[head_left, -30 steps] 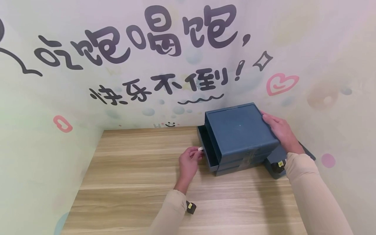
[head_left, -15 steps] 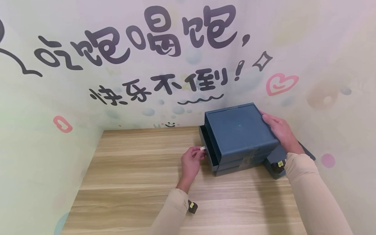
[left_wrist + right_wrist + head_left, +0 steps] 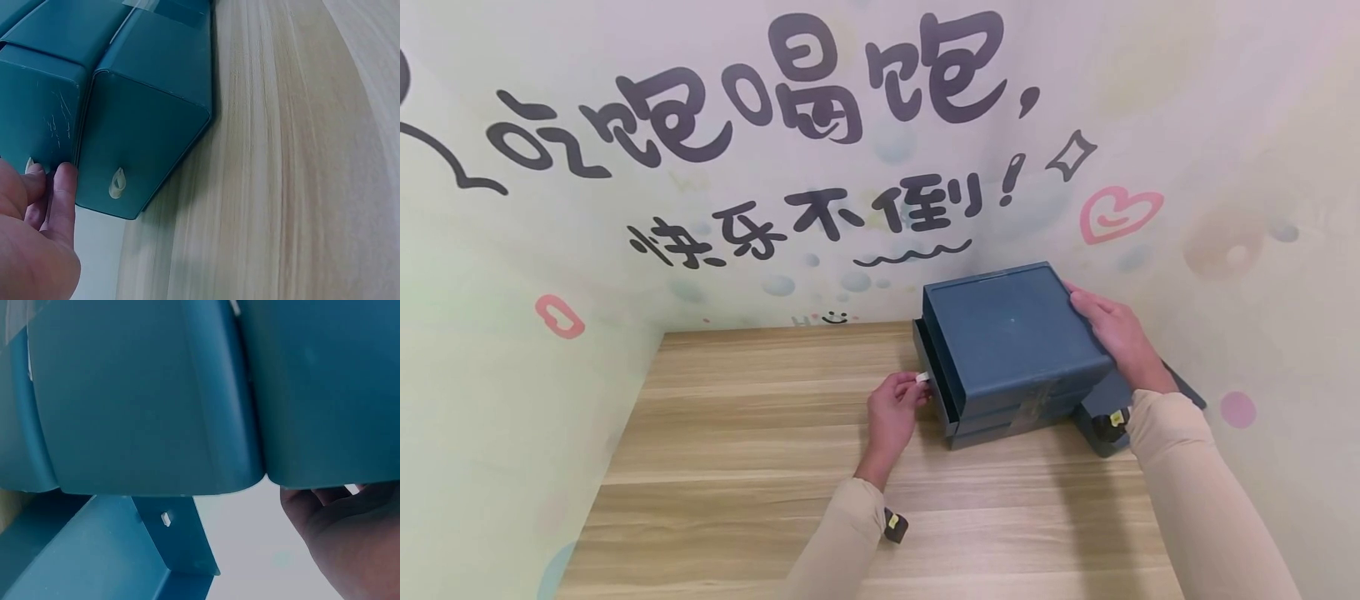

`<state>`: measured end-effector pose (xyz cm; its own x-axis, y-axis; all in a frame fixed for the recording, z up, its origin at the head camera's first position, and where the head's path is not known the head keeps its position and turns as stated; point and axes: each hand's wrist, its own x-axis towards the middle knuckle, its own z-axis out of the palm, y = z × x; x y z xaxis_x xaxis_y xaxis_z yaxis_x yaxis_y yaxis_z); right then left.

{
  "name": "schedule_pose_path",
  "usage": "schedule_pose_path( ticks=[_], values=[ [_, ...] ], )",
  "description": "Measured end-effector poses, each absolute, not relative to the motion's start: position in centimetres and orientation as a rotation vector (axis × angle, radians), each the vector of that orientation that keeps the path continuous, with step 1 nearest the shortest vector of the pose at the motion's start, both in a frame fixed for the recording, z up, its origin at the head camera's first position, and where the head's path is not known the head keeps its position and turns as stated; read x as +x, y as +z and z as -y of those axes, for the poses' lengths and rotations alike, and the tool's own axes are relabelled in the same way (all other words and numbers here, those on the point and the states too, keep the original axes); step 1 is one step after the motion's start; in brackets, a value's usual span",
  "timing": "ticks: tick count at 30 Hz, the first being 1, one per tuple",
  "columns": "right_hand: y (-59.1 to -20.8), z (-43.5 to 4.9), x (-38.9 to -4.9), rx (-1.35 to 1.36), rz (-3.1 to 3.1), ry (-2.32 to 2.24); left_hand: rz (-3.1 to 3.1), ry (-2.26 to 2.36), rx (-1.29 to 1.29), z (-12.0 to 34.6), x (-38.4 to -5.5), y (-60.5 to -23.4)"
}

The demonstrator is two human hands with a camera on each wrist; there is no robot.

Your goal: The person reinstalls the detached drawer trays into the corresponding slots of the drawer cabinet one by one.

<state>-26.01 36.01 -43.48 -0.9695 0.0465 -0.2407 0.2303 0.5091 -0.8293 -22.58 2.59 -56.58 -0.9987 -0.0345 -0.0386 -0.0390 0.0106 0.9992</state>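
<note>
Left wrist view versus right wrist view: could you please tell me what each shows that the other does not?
Only the left wrist view shows the left grip pinching a pale pull loop on a drawer front, with a second loop on the neighbouring front. Only the right wrist view shows the right grip at the edge of the blue drawer unit, plus a blue box with a small white piece. Both views show the drawer unit and clear tape on it.

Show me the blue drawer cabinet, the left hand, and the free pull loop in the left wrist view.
Blue drawer cabinet (image 3: pixel 1015 329): head view, on its top panel.
Left hand (image 3: pixel 891 417): head view, middle of the hand.
Free pull loop (image 3: pixel 115 189): left wrist view, loop's lower part.
</note>
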Motion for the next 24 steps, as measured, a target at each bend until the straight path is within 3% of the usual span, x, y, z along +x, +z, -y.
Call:
schedule_pose_path(
  ticks=[24],
  values=[
    [-43.63,-36.13,-26.12,0.237,-2.556,-1.452,-2.253,2.209,0.014,-3.41,-22.92,-56.65]
  ],
)
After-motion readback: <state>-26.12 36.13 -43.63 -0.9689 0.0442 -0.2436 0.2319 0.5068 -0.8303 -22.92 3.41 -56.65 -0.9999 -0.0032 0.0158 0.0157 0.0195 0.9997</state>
